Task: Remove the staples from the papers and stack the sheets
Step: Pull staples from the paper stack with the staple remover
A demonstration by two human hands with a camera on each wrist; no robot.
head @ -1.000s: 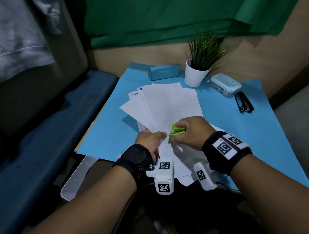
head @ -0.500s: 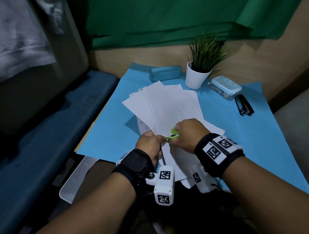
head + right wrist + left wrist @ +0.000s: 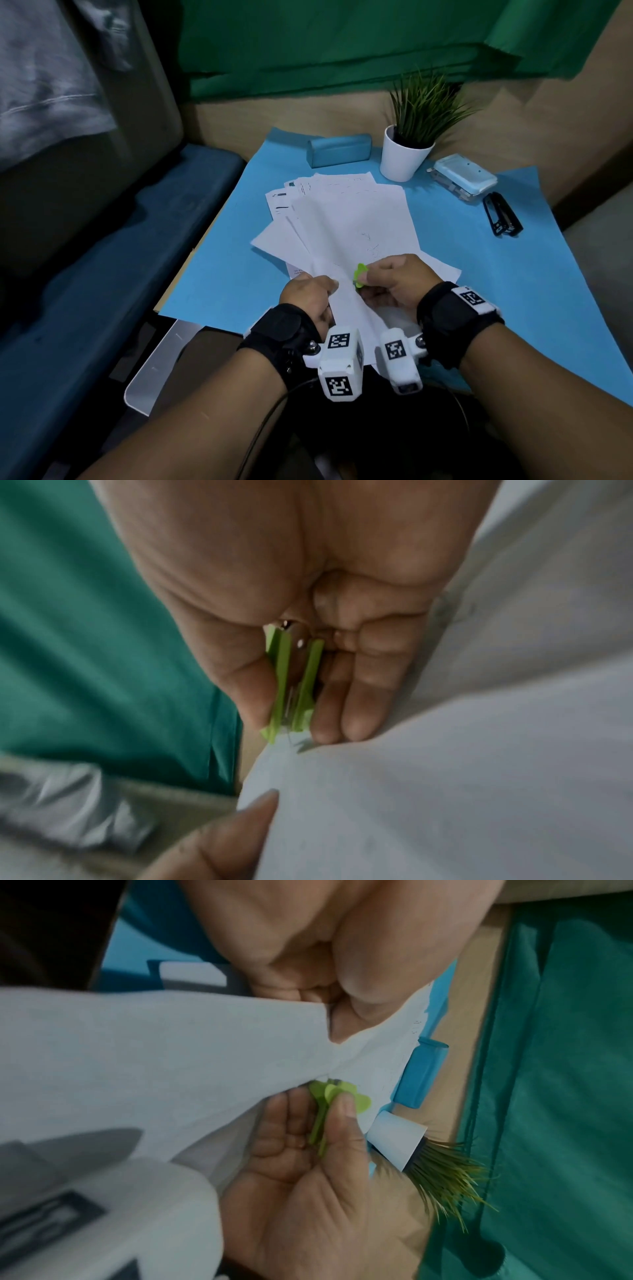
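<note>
A: Let us begin from the left. What does the left hand do now?

B: It pinches the near corner of the papers, thumb above and fingers below. This pinch is the same as half a second ago, only the corner is lifted a little from the blue mat.

A: And the papers, where are they relative to the white plant pot?

B: They lie fanned on the mat, just in front of the pot, and reach from there toward the person. The teal case stands just left of the pot, behind the papers.

A: Now the right hand?

B: It grasps the green staple remover, squeezed between the thumb and the fingers. One second ago the tool was flat with its tip at the corner. Now the hand has turned palm upward and the tool stands nearly upright, at the paper's edge.

A: So the staple is out?

B: I think the bite is finished and the pull is happening, but the staple itself is too small, I cannot tell. If it is out, the next step is to separate the sheets and stack them.

A: Right of the pot?

B: A light blue stapler and a black clip-like tool, both untouched.
</note>
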